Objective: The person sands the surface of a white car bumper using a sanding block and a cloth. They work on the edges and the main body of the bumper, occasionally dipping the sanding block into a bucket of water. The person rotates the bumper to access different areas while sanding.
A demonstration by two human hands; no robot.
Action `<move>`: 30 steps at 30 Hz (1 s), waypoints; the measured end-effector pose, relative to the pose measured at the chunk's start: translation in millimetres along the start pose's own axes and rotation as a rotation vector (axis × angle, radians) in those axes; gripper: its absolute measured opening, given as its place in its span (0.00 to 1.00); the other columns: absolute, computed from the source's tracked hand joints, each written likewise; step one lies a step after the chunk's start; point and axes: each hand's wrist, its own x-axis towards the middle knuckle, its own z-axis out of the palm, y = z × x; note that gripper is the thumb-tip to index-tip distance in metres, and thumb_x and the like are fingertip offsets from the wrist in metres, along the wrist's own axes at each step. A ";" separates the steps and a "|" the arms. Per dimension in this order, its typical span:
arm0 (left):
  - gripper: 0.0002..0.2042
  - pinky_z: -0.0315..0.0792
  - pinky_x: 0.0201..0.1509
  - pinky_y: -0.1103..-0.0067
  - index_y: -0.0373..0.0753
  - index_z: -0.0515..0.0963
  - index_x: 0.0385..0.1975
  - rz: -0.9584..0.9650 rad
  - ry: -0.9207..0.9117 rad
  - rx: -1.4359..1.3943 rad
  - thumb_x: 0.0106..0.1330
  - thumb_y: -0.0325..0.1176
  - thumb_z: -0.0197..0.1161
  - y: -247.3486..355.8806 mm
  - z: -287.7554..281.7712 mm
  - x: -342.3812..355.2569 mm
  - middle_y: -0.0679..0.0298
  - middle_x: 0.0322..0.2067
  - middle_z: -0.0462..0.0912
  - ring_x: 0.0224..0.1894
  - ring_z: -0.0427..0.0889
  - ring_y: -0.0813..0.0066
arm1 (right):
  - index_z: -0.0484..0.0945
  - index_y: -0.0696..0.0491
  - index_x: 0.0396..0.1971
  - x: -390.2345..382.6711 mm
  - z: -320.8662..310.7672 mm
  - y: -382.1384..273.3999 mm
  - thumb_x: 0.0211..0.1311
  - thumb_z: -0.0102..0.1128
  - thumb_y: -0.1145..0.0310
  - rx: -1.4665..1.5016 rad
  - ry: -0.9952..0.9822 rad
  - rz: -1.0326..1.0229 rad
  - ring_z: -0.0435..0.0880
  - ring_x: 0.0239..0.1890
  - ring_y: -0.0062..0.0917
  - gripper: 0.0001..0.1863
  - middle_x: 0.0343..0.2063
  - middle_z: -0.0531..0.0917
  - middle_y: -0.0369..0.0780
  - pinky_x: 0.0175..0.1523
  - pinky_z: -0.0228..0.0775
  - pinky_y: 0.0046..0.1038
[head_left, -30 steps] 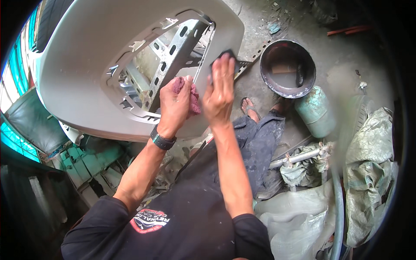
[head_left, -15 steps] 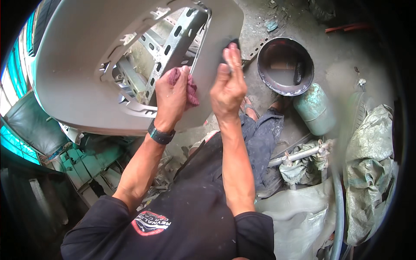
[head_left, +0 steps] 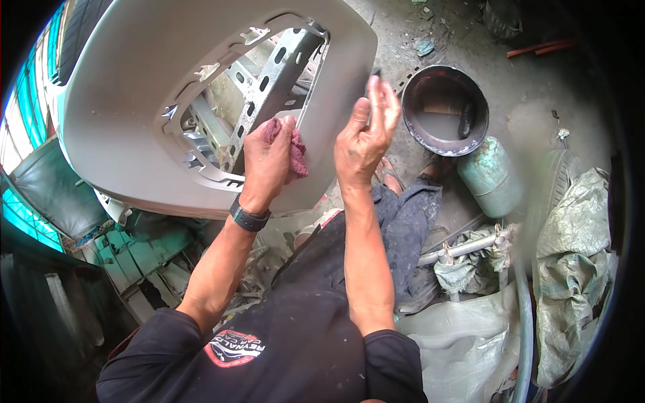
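Across the upper left, a large grey panel with a rounded outline and a wide opening sits over a slotted metal frame, one beam of which shows through the opening. Small clips and notches line the opening's rim.

At the panel's lower edge, near the opening's lower right corner, the left hand is curled tightly round a bunched maroon cloth, which sticks out on the thumb's right. A dark watch circles that wrist.

At the panel's right edge, the right hand points up with its fingers straight and close together and the thumb spread away from them. Just past the fingertips, beside the panel's edge, shows the tip of a dark pad; the rest is hidden, so one cannot tell how firmly the hand holds it or whether it touches the panel.

To the right of this hand, well apart from the left one, a round dark bucket stands on the grey floor. It contains cloudy liquid, a brownish block toward the far side and a dark oblong object by the right wall. Just beside the bucket's near edge is a worn green cylinder. Farther right, a crumpled silvery sack lies near a tyre.
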 end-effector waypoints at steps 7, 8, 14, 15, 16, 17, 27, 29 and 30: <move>0.16 0.67 0.21 0.82 0.35 0.79 0.29 -0.118 -0.023 -0.030 0.75 0.40 0.60 12.3 1.8 -1.4 0.67 0.20 0.79 0.19 0.74 0.84 | 0.66 0.54 0.71 5.6 25.5 2.3 0.70 0.57 0.66 -0.001 -0.171 -0.232 0.65 0.73 0.43 0.30 0.72 0.66 0.47 0.75 0.48 0.53; 0.16 0.67 0.20 0.82 0.35 0.79 0.29 -0.130 -0.021 -0.020 0.75 0.40 0.60 12.9 0.7 -2.0 0.67 0.19 0.79 0.18 0.74 0.83 | 0.65 0.54 0.72 4.3 26.7 3.5 0.70 0.58 0.67 0.014 -0.168 -0.223 0.65 0.73 0.43 0.31 0.72 0.66 0.47 0.75 0.48 0.52; 0.16 0.65 0.16 0.82 0.36 0.78 0.27 -0.157 -0.036 0.013 0.75 0.41 0.60 17.8 -2.4 -0.1 0.67 0.18 0.78 0.16 0.74 0.83 | 0.56 0.49 0.76 -24.8 8.3 25.6 0.66 0.58 0.62 -0.006 -0.442 -0.407 0.51 0.79 0.37 0.39 0.77 0.56 0.40 0.77 0.32 0.61; 0.16 0.64 0.16 0.82 0.36 0.78 0.27 -0.134 -0.030 0.022 0.75 0.41 0.60 16.0 -3.2 1.5 0.67 0.17 0.78 0.15 0.73 0.83 | 0.56 0.48 0.76 -43.6 -1.5 37.7 0.66 0.58 0.60 -0.062 -0.486 -0.465 0.51 0.79 0.36 0.39 0.77 0.55 0.39 0.77 0.31 0.62; 0.16 0.64 0.15 0.82 0.37 0.78 0.27 -0.114 -0.023 0.031 0.75 0.41 0.60 10.0 -4.2 2.1 0.68 0.17 0.77 0.15 0.73 0.83 | 0.56 0.47 0.76 -62.8 -9.9 49.0 0.66 0.58 0.59 -0.117 -0.533 -0.520 0.50 0.79 0.35 0.39 0.77 0.55 0.39 0.77 0.30 0.63; 0.16 0.63 0.15 0.82 0.37 0.78 0.27 -0.093 -0.020 0.041 0.76 0.41 0.60 6.6 -3.8 3.6 0.68 0.17 0.77 0.15 0.73 0.83 | 0.56 0.46 0.76 -70.9 -13.8 56.1 0.66 0.57 0.57 -0.176 -0.576 -0.574 0.50 0.79 0.34 0.39 0.78 0.54 0.38 0.76 0.29 0.64; 0.16 0.62 0.11 0.83 0.38 0.75 0.27 -0.161 -0.006 -0.009 0.76 0.41 0.59 11.2 -0.5 -1.8 0.69 0.16 0.76 0.12 0.73 0.84 | 0.55 0.54 0.76 -63.3 10.8 17.3 0.77 0.43 0.53 0.052 -0.370 -0.239 0.49 0.79 0.40 0.34 0.77 0.54 0.46 0.76 0.30 0.63; 0.17 0.63 0.12 0.84 0.37 0.75 0.27 -0.103 -0.004 0.016 0.76 0.42 0.58 10.0 -0.6 -2.8 0.68 0.16 0.76 0.13 0.74 0.83 | 0.54 0.57 0.75 -59.6 6.2 11.3 0.78 0.41 0.55 0.028 -0.380 -0.213 0.51 0.79 0.41 0.33 0.76 0.54 0.48 0.76 0.26 0.62; 0.17 0.63 0.12 0.84 0.37 0.75 0.27 -0.103 -0.007 0.002 0.76 0.42 0.58 7.3 0.0 -3.2 0.68 0.16 0.76 0.13 0.74 0.83 | 0.54 0.58 0.75 -37.9 12.9 3.5 0.77 0.41 0.55 0.034 -0.347 -0.195 0.51 0.79 0.41 0.33 0.76 0.54 0.48 0.76 0.25 0.62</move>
